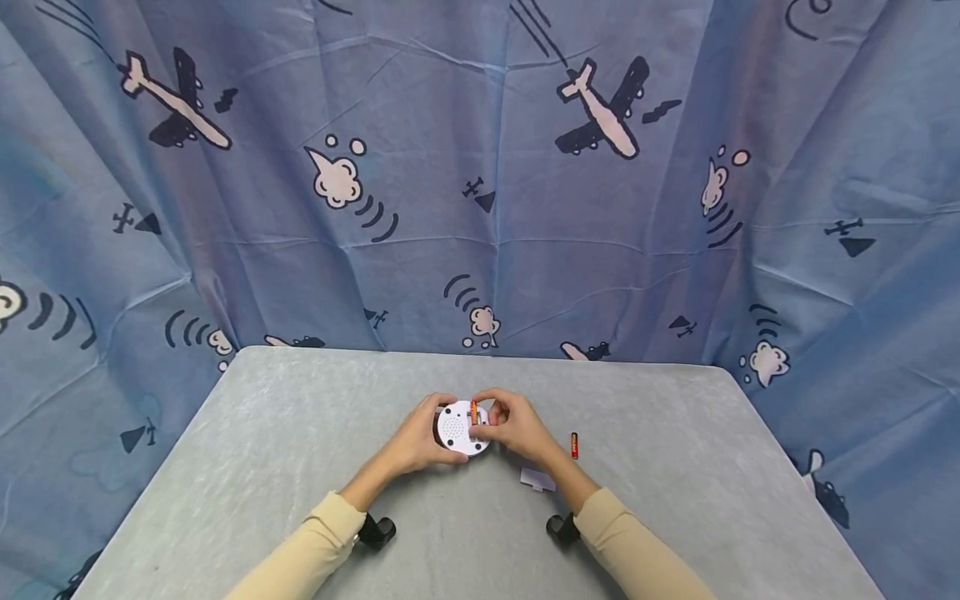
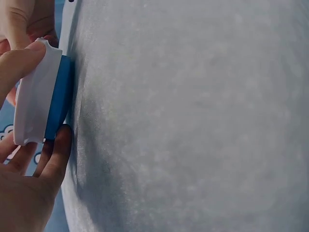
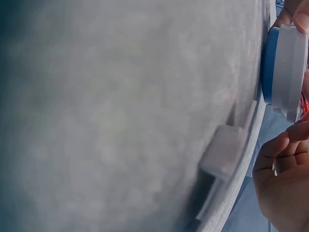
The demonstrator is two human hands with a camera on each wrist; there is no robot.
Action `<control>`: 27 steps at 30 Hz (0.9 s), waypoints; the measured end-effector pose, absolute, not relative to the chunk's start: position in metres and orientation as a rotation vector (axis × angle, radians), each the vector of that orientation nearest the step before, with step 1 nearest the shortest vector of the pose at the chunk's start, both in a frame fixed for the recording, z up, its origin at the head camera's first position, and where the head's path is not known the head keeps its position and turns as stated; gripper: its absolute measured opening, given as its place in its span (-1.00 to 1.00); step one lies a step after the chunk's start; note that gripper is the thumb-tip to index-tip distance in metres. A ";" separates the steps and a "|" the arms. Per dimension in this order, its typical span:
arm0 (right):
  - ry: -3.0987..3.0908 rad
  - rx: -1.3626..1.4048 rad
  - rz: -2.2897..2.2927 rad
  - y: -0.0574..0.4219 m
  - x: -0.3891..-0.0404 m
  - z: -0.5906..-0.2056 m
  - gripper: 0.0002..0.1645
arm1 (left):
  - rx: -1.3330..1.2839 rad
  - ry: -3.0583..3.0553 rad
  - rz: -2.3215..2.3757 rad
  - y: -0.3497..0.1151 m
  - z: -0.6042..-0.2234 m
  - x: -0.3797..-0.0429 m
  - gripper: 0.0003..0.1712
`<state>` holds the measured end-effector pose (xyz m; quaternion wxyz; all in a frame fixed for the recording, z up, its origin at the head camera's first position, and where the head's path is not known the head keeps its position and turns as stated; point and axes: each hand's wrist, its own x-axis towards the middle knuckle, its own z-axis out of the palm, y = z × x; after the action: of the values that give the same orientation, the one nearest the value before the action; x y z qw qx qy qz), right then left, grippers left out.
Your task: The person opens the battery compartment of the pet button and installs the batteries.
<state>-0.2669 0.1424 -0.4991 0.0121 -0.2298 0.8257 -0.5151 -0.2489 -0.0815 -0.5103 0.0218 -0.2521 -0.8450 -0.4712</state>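
My left hand [image 1: 417, 437] grips a round white device [image 1: 452, 427] by its edges, thumb on one side and fingers on the other. Its perforated face, with dark feet and a battery compartment, is turned up. From the side, the left wrist view shows a blue layer [image 2: 60, 99] under the white body. Over the compartment, my right hand [image 1: 523, 429] pinches a red and orange battery [image 1: 475, 411] between thumb and fingers. Part of the compartment is hidden behind those fingers. In the right wrist view, the device [image 3: 288, 70] stands beside the curled fingers.
A loose battery [image 1: 574, 445] lies on the grey table [image 1: 637, 500] to the right of my right wrist. The white battery cover [image 1: 537, 479] lies nearer, beside the right forearm. A blue patterned curtain [image 1: 420, 217] hangs behind the table.
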 end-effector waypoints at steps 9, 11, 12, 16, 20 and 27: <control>2.495 -0.766 -1.640 0.145 -0.268 -0.501 -0.58 | -0.794 -2.615 -1.459 -0.083 -0.512 -0.251 0.03; 2.504 -0.749 -1.628 0.147 -0.268 -0.501 -0.61 | -0.792 -2.621 -1.462 -0.083 -0.511 -0.251 0.03; 2.515 -0.741 -1.618 0.147 -0.267 -0.501 -0.63 | -0.790 -2.624 -1.465 -0.083 -0.511 -0.251 0.03; 2.573 -0.701 -1.574 0.147 -0.266 -0.499 -0.69 | -0.792 -2.631 -1.461 -0.083 -0.511 -0.252 0.03; 2.594 -0.721 -1.580 0.144 -0.262 -0.494 -0.76 | -0.795 -2.638 -1.457 -0.084 -0.510 -0.251 0.03; 2.587 -0.794 -1.586 0.147 -0.268 -0.502 -0.76 | -0.824 -2.652 -1.439 -0.085 -0.510 -0.253 0.02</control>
<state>-0.2677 0.1465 -0.5018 0.0025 -0.2530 0.8249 -0.5055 -0.2529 -0.0846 -0.5097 0.0068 -0.2634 -0.8479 -0.4600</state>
